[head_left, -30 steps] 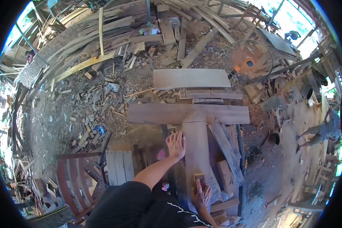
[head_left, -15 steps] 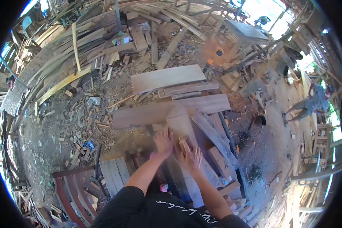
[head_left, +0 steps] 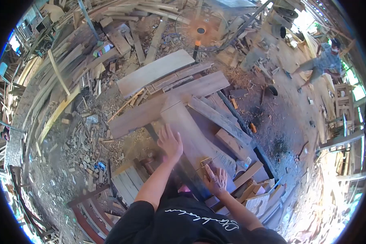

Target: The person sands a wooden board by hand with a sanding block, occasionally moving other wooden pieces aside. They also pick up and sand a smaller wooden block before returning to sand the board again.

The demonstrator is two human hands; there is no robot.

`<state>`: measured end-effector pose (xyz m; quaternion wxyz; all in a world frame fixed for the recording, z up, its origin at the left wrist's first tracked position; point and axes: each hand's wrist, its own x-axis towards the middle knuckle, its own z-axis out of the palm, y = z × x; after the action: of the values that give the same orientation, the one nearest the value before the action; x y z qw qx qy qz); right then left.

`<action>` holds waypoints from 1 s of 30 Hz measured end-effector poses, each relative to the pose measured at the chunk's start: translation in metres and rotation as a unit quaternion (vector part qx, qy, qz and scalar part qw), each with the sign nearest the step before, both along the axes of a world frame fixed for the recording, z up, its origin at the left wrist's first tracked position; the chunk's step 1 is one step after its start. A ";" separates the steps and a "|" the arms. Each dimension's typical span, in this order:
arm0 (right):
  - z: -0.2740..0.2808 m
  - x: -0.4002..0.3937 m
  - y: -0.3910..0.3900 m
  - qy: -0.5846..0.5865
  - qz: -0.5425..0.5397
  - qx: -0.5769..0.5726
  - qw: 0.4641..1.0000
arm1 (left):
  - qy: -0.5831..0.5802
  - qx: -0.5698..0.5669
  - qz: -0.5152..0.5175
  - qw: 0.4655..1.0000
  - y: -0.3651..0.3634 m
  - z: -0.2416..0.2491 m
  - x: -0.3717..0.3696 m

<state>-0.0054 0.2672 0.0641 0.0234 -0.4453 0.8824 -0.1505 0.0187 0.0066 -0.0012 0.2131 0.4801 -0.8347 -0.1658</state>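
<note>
A wide wooden board (head_left: 191, 134) lies lengthwise in front of me, its far end meeting a long cross plank (head_left: 166, 105). My left hand (head_left: 169, 143) rests flat on the board's left edge, fingers spread. My right hand (head_left: 215, 179) is closed on a small wooden sanding block (head_left: 206, 163) pressed on the near part of the board.
Loose planks (head_left: 154, 71) and offcuts lie beyond the cross plank, with a big timber pile (head_left: 69, 53) at back left. A round saw blade (head_left: 201, 30) stands at the back. Another person (head_left: 323, 61) is at far right. A slatted chair (head_left: 89, 207) sits at lower left.
My right hand slid the block up the board to beside my left hand, then back toward me. My head turned, shifting the scene up and left.
</note>
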 end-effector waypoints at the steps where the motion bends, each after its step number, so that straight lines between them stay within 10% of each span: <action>1: 0.002 -0.003 -0.009 -0.002 0.009 0.001 1.000 | 0.024 -0.023 0.011 0.999 -0.004 -0.007 -0.004; 12: -0.005 -0.084 -0.249 -0.028 0.056 -0.024 0.998 | 0.116 -0.038 0.015 0.992 -0.008 -0.024 -0.003; 22: -0.002 -0.025 -0.047 -0.005 0.075 0.052 0.996 | 0.107 -0.008 0.039 0.993 -0.002 -0.022 -0.002; 30: -0.011 -0.072 -0.215 -0.029 0.086 0.008 0.996 | 0.123 -0.013 0.048 0.991 -0.004 -0.027 -0.002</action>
<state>-0.0777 0.0526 0.0533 0.0652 -0.5144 0.8412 -0.1534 0.0167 0.0023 -0.0287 0.3284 0.4929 -0.7800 -0.2019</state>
